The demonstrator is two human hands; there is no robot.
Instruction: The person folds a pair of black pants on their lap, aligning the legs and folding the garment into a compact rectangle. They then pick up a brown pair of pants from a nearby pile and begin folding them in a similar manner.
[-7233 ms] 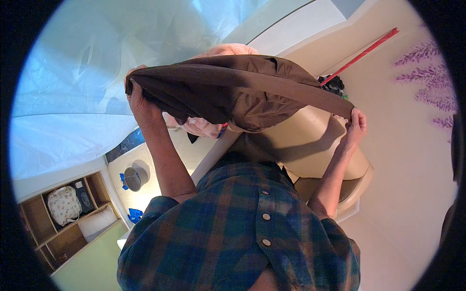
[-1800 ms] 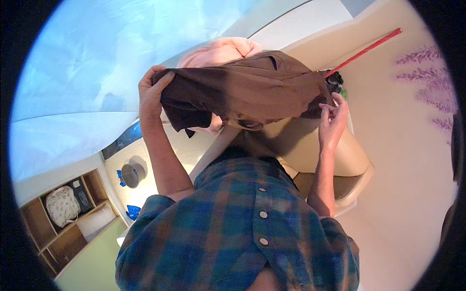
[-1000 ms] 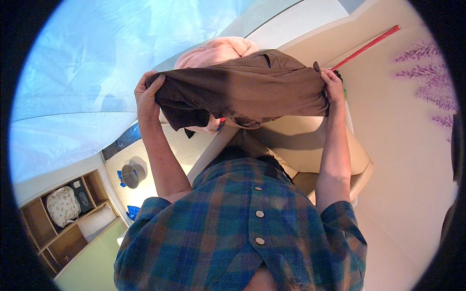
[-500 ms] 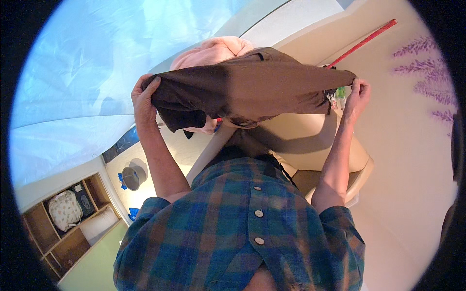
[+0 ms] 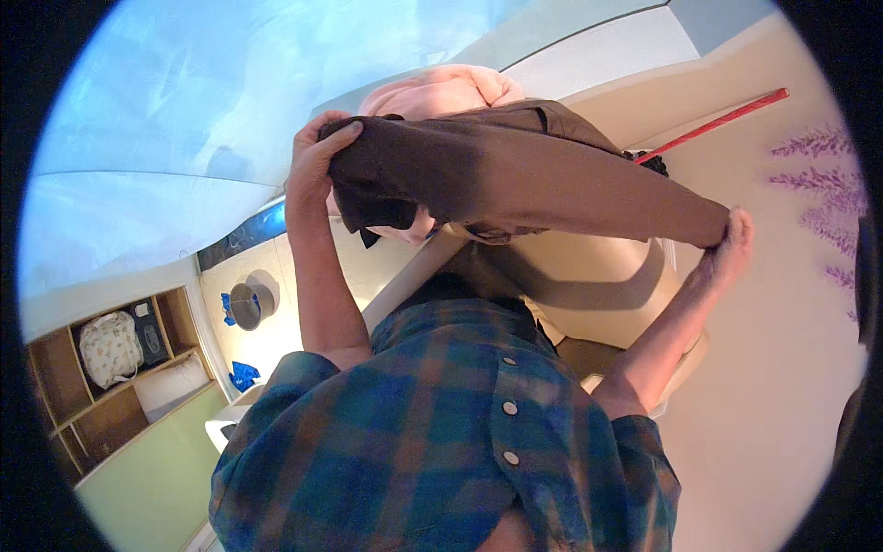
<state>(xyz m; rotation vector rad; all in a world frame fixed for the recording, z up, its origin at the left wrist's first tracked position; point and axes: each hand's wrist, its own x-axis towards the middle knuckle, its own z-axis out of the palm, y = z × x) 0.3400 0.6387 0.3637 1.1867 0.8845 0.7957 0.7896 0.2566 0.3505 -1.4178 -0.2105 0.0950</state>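
A brown garment [image 5: 552, 175], shaped somewhat like trousers, is stretched in the air between my hands. My left hand [image 5: 319, 161] pinches its darker end, thumb on top. From that end a black flap [image 5: 391, 213] hangs down. My right hand [image 5: 733, 247] grips the narrower far end, which sits lower and to the right. The cloth between the hands is fairly taut and hides much of what lies behind it.
Behind the garment is a pink plush bundle [image 5: 441, 89]. A beige leather-like seat [image 5: 570, 276] stands in front of me. A red pole [image 5: 717, 124] leans by the right wall. To the left are a grey bin [image 5: 246, 306], cubby shelves [image 5: 106, 419] and pale blue sheeting [image 5: 184, 101].
My right hand has moved right and down with its end of the garment, so the cloth now slopes. In the picture, my left hand has shifted right and slightly up. The view has turned a little.
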